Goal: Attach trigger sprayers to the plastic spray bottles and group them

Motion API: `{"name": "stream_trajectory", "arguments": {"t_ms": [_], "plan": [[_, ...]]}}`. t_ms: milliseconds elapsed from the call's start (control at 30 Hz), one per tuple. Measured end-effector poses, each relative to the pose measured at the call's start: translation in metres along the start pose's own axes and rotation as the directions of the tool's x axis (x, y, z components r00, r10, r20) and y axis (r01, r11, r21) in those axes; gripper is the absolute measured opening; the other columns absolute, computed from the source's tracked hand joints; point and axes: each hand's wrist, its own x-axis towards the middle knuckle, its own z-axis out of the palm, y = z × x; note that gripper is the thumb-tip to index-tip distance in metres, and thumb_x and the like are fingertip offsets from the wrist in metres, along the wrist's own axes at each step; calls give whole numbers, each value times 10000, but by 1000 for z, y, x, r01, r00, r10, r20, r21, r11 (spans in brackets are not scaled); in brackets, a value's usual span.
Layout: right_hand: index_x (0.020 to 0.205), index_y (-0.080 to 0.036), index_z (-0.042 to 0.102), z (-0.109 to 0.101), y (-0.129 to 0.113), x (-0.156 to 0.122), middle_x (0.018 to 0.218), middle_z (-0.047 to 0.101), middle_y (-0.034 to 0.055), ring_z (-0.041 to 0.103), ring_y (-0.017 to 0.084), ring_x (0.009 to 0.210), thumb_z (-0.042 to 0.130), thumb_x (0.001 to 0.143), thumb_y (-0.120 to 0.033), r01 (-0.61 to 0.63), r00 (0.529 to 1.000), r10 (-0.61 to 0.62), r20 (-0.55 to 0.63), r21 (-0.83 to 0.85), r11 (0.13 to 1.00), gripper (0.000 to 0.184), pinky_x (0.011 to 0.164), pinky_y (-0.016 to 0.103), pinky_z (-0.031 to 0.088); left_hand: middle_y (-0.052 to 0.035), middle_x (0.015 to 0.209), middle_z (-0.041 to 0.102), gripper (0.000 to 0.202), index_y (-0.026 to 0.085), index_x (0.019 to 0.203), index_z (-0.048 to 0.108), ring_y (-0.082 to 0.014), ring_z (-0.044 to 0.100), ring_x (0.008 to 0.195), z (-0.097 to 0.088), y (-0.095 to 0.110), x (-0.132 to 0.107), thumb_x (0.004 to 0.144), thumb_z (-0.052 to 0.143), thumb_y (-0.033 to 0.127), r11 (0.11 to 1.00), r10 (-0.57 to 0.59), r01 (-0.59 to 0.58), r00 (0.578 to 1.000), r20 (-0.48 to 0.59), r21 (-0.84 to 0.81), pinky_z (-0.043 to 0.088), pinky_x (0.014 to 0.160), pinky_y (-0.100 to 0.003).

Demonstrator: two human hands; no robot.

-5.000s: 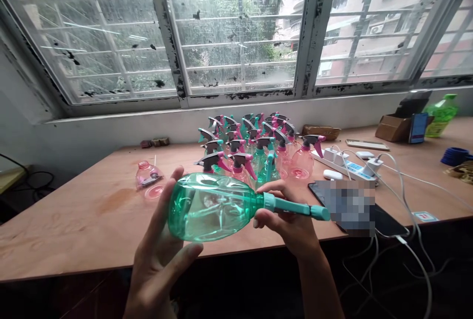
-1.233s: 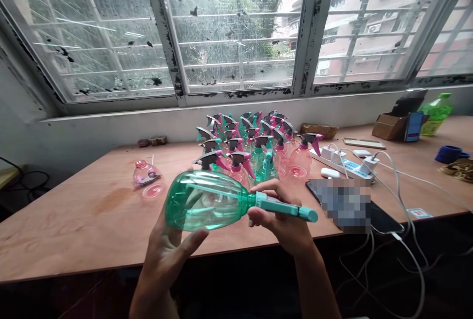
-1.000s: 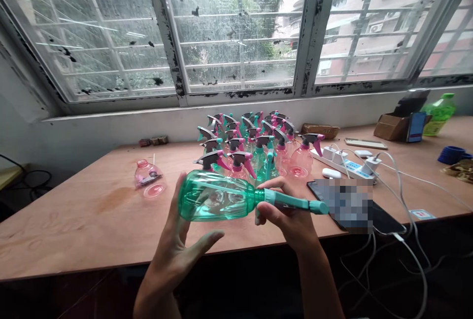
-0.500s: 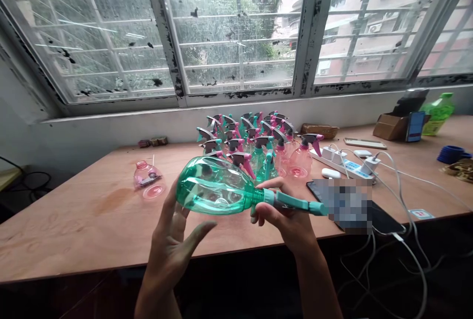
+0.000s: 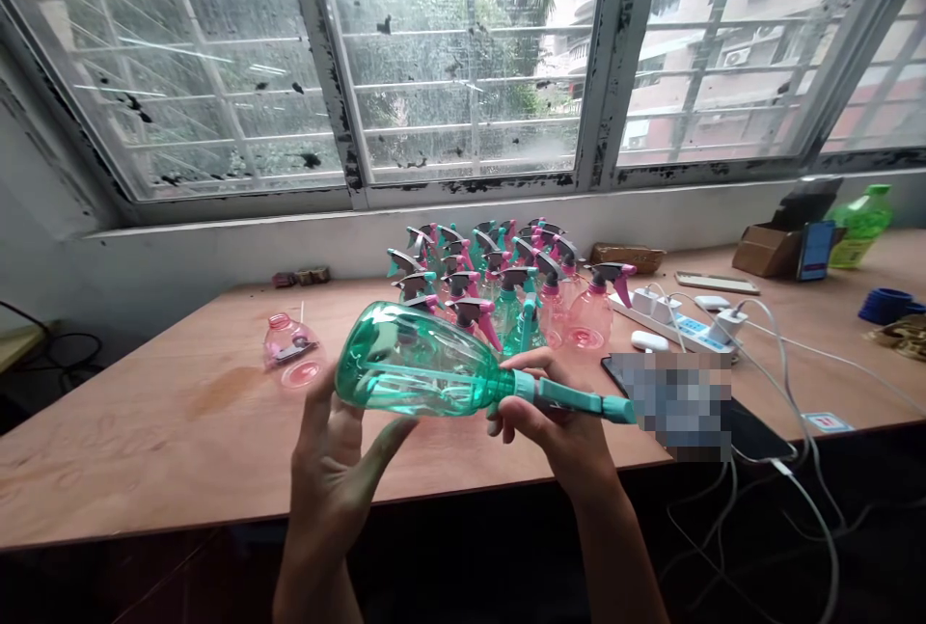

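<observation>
A see-through green spray bottle (image 5: 420, 364) lies on its side in the air above the table's front part, its base to the left and its trigger head to the right. My right hand (image 5: 557, 412) is closed around the neck and the turquoise collar. At the base end, my left hand (image 5: 343, 450) cups the bottle between fingers partly hidden behind it and a thumb along its underside. Behind it stand several green and pink spray bottles (image 5: 589, 315) in a tight group. To the left is an open pink bottle (image 5: 279, 339) without a spray head.
On the right of the wooden table (image 5: 145, 431) are a white power strip (image 5: 687, 327), cables and a phone (image 5: 759, 431). Farther back stand a cardboard box (image 5: 756, 248) and a green jug (image 5: 864, 224). A barred window runs along the back wall.
The green spray bottle has rolled a little about its length, and its base has shifted slightly left. My left thumb has come up against its underside. My right hand keeps hold of the neck.
</observation>
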Motion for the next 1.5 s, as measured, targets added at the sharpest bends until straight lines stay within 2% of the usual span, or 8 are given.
{"name": "stream_trajectory", "arguments": {"t_ms": [167,267,467,633,900,1133,1367,1500], "plan": [[992,-214,640,-3,0,1,715,707,-8,693,166,577,844,800,-356,-26,999,28,39,-33,999,314,498,255,556,-105,1288,673,585,257,1226,551,-347,624,1226,-13,-13,-2,770,823,502,990,-38,45,998,55,-132,536,988,-428],[982,-215,640,-4,0,1,726,712,-10,688,160,576,856,787,-350,-37,998,39,52,-38,999,320,499,252,550,-85,1233,696,426,259,1162,575,-315,658,1176,-15,-18,0,833,793,419,991,6,0,999,43,-136,574,919,-381],[950,-212,594,-8,2,3,690,749,5,688,167,551,788,865,-372,20,1000,-20,19,10,1000,265,512,263,518,-76,1428,589,461,272,1284,636,-326,481,1400,-10,-11,2,847,781,250,997,67,-69,996,55,41,397,1174,-463],[932,-210,580,-12,1,4,666,752,5,682,177,531,779,868,-386,35,999,-35,-9,-3,999,273,495,270,505,-68,1305,685,569,268,1265,627,-326,579,1314,-22,-18,0,752,869,309,997,28,-38,989,142,67,493,1094,-407],[938,-206,645,-17,3,6,629,723,-17,685,174,524,758,891,-364,43,999,-44,8,26,999,200,537,290,537,-90,1315,694,230,239,1102,667,-331,591,1309,-11,-9,3,892,738,300,991,101,-105,994,51,83,533,1054,-463],[813,-220,688,-22,8,9,599,684,-21,656,177,459,736,886,-425,94,994,-92,-65,30,995,223,511,329,551,-70,1222,731,460,279,1195,657,-331,617,1281,-21,-13,-1,779,852,296,982,95,-118,983,157,146,507,1095,-468],[727,-215,634,-8,6,5,568,702,-3,634,166,454,736,876,-461,-41,996,40,-81,-11,999,305,472,292,504,-103,1142,721,487,220,1068,586,-354,682,1160,7,-1,-4,757,836,500,987,30,-8,991,-133,158,572,982,-486],[674,-216,618,-5,2,6,547,664,-12,616,155,452,670,916,-512,-61,992,62,-111,18,998,386,480,293,495,-92,1373,631,407,254,1108,589,-332,547,1352,12,-2,-1,798,838,342,984,152,-151,988,2,96,498,1093,-481]]}}
